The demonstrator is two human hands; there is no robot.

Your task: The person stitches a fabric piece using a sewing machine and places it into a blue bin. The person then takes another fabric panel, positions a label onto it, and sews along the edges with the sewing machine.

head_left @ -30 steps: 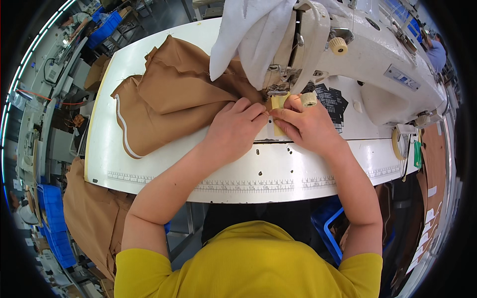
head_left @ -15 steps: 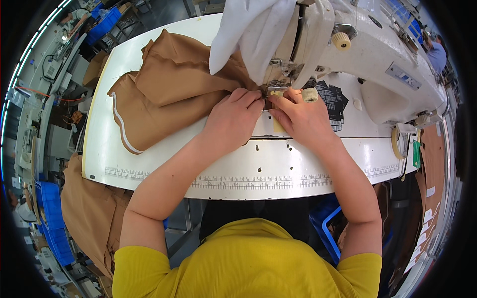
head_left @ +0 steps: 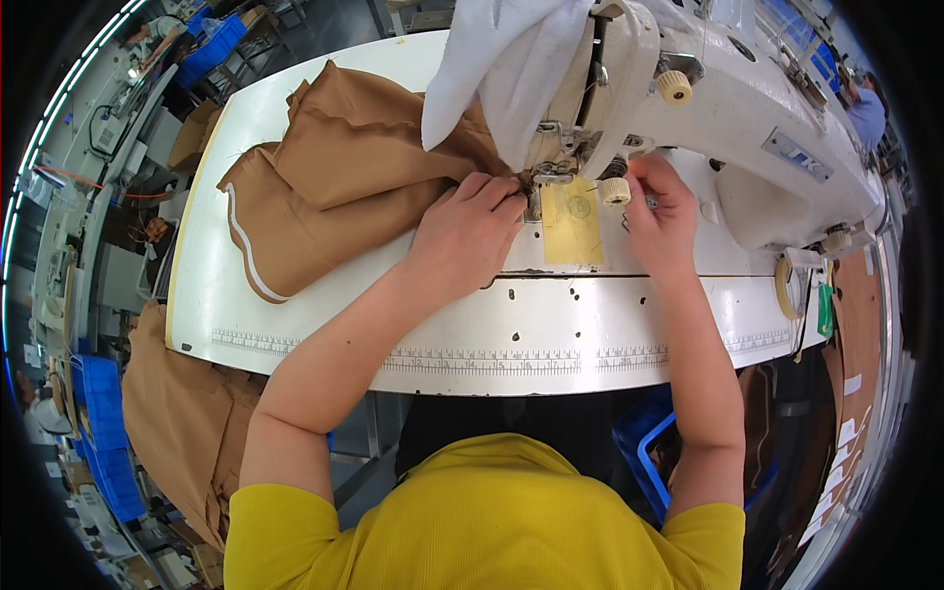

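Observation:
Brown fabric lies bunched on the sewing table, its far left edge carrying a white strip. My left hand presses the fabric's right end, fingers together beside the presser foot of a white sewing machine. Right of the needle area, my right hand is closed, with thumb and fingertips pinched together. What it holds, if anything, is too small to make out. A yellow plate shows between the two hands. White cloth hangs over the machine's left side.
A ruler strip runs along the table's front edge. More brown fabric hangs at the lower left, near blue bins. A blue basket stands below the table. Another person is at the far right.
My right hand has left the fabric by the presser foot and moved right, uncovering the yellow plate. The black printed labels there are now out of sight. My left hand stays nearly in place.

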